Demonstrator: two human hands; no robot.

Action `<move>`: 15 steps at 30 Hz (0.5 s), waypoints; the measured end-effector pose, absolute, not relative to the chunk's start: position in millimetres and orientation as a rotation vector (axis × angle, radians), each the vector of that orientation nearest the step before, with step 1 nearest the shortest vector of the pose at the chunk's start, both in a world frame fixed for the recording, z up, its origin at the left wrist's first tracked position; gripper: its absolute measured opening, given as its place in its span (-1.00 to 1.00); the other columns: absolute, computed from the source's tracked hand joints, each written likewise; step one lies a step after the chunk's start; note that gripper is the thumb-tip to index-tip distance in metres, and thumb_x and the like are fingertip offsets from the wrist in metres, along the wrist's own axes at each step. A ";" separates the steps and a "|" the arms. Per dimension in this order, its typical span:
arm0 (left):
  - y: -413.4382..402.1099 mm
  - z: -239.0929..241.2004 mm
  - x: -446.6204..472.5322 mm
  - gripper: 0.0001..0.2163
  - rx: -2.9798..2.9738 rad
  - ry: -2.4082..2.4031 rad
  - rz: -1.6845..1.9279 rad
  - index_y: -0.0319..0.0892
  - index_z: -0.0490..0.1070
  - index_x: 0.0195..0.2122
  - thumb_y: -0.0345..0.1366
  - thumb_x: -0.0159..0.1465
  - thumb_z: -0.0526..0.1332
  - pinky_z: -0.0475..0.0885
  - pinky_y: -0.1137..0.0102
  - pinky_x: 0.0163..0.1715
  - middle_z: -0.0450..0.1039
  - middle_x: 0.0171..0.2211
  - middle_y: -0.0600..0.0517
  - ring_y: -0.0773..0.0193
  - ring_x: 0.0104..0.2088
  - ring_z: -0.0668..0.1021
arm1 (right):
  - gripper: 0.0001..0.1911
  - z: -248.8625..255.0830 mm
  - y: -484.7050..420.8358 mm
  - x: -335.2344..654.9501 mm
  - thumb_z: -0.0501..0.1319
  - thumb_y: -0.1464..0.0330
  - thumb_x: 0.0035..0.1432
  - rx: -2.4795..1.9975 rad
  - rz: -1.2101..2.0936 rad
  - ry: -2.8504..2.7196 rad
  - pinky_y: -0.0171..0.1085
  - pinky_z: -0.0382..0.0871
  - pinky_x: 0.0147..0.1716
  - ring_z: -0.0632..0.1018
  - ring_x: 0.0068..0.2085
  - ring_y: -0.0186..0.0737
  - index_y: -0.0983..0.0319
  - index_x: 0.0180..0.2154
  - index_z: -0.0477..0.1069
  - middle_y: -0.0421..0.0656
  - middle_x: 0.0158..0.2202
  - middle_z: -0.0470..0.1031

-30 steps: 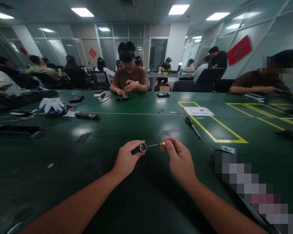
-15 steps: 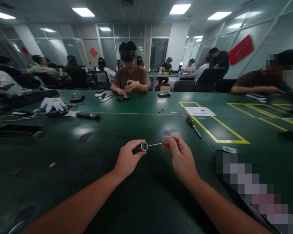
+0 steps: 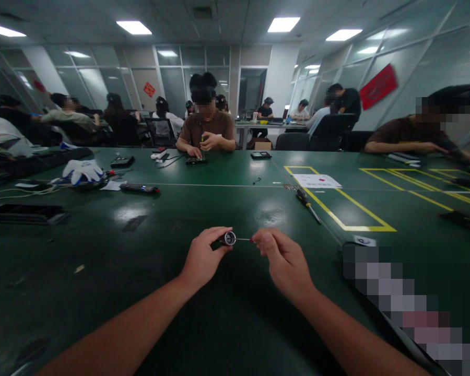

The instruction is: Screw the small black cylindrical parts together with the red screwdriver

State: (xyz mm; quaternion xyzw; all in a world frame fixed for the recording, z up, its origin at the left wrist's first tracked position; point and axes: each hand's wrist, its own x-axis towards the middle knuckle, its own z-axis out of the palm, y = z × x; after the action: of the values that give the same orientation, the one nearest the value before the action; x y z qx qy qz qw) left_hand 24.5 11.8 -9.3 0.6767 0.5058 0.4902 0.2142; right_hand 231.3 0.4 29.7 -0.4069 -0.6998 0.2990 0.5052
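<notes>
In the head view, my left hand (image 3: 204, 257) is closed around a small dark cylinder with a silvery round rim (image 3: 230, 238). Its open end faces me and slightly right; the rest is hidden behind my fingers. My right hand (image 3: 288, 262) pinches a thin screwdriver (image 3: 244, 239) by its reddish handle, mostly covered by the fingers. The slim metal shaft points left, and its tip is at the cylinder's rim or inside it; I cannot tell which. Both hands are held above the green table (image 3: 149, 292).
Beyond my hands lie a yellow-black screwdriver (image 3: 307, 206), a dark pen-like tool (image 3: 140, 188), white gloves (image 3: 83, 171) and a paper sheet (image 3: 317, 180). A black tray (image 3: 25, 213) is at left, a black-edged mat (image 3: 352, 282) at right. A co-worker (image 3: 207, 125) sits opposite.
My right hand has moved slightly left and down, bringing the screwdriver closer to the cylinder, and its shaft is now nearly level. The left hand still holds the cylinder. The view has shifted a little.
</notes>
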 end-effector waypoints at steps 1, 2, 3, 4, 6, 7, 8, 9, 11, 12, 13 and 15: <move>11.7 -9.3 24.9 -0.60 1.883 1.404 1.356 -0.04 0.59 0.03 -0.50 0.19 0.37 0.43 0.06 0.20 0.60 0.04 -0.01 0.09 0.08 0.59 | -0.69 29.9 -0.5 230.4 0.12 0.13 0.41 -1.001 0.713 -1.664 -0.23 0.36 -0.37 0.50 -0.39 -0.21 0.14 -0.23 0.53 -0.20 -0.41 0.49; 11.7 -9.3 25.1 -0.61 1.890 1.406 1.354 -0.04 0.59 0.03 -0.51 0.19 0.37 0.43 0.07 0.20 0.60 0.04 -0.01 0.10 0.08 0.59 | -0.71 30.2 -1.1 229.4 0.14 0.13 0.40 -1.018 0.725 -1.625 -0.23 0.38 -0.35 0.52 -0.37 -0.20 0.14 -0.18 0.53 -0.19 -0.39 0.52; 11.6 -9.3 25.3 -0.61 1.894 1.410 1.357 -0.04 0.59 0.03 -0.51 0.19 0.37 0.42 0.07 0.21 0.60 0.04 -0.01 0.10 0.08 0.59 | -0.74 30.6 -1.2 228.2 0.17 0.13 0.38 -1.026 0.753 -1.576 -0.22 0.40 -0.34 0.55 -0.34 -0.18 0.15 -0.14 0.52 -0.17 -0.36 0.55; 11.5 -9.3 25.2 -0.60 1.896 1.414 1.362 -0.04 0.59 0.03 -0.51 0.19 0.38 0.42 0.07 0.21 0.60 0.04 -0.01 0.10 0.08 0.59 | -0.74 30.9 -0.9 226.9 0.21 0.13 0.34 -1.025 0.791 -1.525 -0.22 0.43 -0.32 0.58 -0.32 -0.16 0.15 -0.12 0.51 -0.16 -0.33 0.58; 11.3 -9.4 24.8 -0.60 1.894 1.423 1.369 -0.03 0.59 0.03 -0.51 0.17 0.39 0.41 0.06 0.22 0.60 0.03 -0.01 0.10 0.08 0.59 | -0.73 31.2 1.1 224.5 0.26 0.12 0.29 -1.011 0.857 -1.434 -0.19 0.47 -0.27 0.60 -0.28 -0.13 0.17 -0.15 0.51 -0.14 -0.33 0.60; 11.2 -9.4 24.4 -0.59 1.887 1.426 1.370 -0.03 0.60 0.03 -0.52 0.17 0.39 0.41 0.06 0.22 0.60 0.03 -0.01 0.09 0.08 0.59 | -0.72 30.8 2.9 223.7 0.27 0.10 0.27 -1.006 0.876 -1.405 -0.17 0.48 -0.23 0.61 -0.27 -0.12 0.18 -0.17 0.52 -0.13 -0.33 0.61; 11.1 -9.3 24.0 -0.58 1.879 1.425 1.367 -0.03 0.60 0.03 -0.52 0.16 0.39 0.42 0.06 0.21 0.60 0.03 -0.01 0.10 0.07 0.59 | -0.70 30.0 5.4 223.3 0.28 0.09 0.26 -1.004 0.891 -1.374 -0.15 0.49 -0.19 0.61 -0.26 -0.12 0.19 -0.19 0.53 -0.12 -0.32 0.61; 11.1 -9.1 23.6 -0.58 1.872 1.418 1.363 -0.03 0.60 0.03 -0.53 0.16 0.40 0.42 0.07 0.21 0.61 0.03 -0.01 0.10 0.07 0.59 | -0.69 28.7 8.5 223.5 0.28 0.08 0.26 -1.004 0.915 -1.334 -0.13 0.49 -0.16 0.61 -0.25 -0.12 0.19 -0.20 0.55 -0.11 -0.32 0.61; 11.6 -8.4 22.8 -0.60 1.868 1.394 1.363 -0.04 0.60 0.01 -0.53 0.16 0.40 0.44 0.08 0.19 0.61 0.02 -0.01 0.11 0.05 0.60 | -0.67 24.8 16.5 225.5 0.29 0.06 0.24 -0.995 1.033 -1.174 -0.10 0.51 -0.16 0.59 -0.28 -0.14 0.19 -0.23 0.54 -0.12 -0.32 0.59; 12.0 -7.9 22.5 -0.61 1.870 1.384 1.369 -0.04 0.61 0.00 -0.52 0.16 0.40 0.44 0.08 0.19 0.61 0.01 -0.01 0.11 0.05 0.60 | -0.68 22.5 20.9 227.2 0.29 0.06 0.22 -0.971 1.169 -1.077 -0.09 0.52 -0.18 0.57 -0.33 -0.15 0.19 -0.27 0.52 -0.14 -0.35 0.56; 12.5 -7.2 22.2 -0.62 1.873 1.381 1.375 -0.04 0.61 -0.01 -0.51 0.16 0.40 0.44 0.07 0.19 0.61 0.01 -0.01 0.11 0.05 0.60 | -0.68 20.4 25.1 229.1 0.29 0.06 0.21 -0.950 1.330 -1.014 -0.06 0.54 -0.20 0.55 -0.39 -0.17 0.19 -0.33 0.50 -0.16 -0.43 0.51; 13.3 -6.1 21.9 -0.63 1.876 1.396 1.376 -0.04 0.61 0.00 -0.49 0.17 0.40 0.43 0.05 0.19 0.61 0.02 -0.01 0.10 0.06 0.60 | -0.71 17.0 31.7 232.5 0.31 0.10 0.18 -0.919 1.479 -0.906 -0.04 0.56 -0.21 0.49 -0.47 -0.20 0.17 -0.40 0.45 -0.22 -0.52 0.41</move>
State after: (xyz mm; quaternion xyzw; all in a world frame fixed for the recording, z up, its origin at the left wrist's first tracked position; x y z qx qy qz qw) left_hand 21.9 13.3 -6.1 0.6757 0.5028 0.4955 0.2124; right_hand 232.5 31.7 17.0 -0.3894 -0.3836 0.6262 0.5559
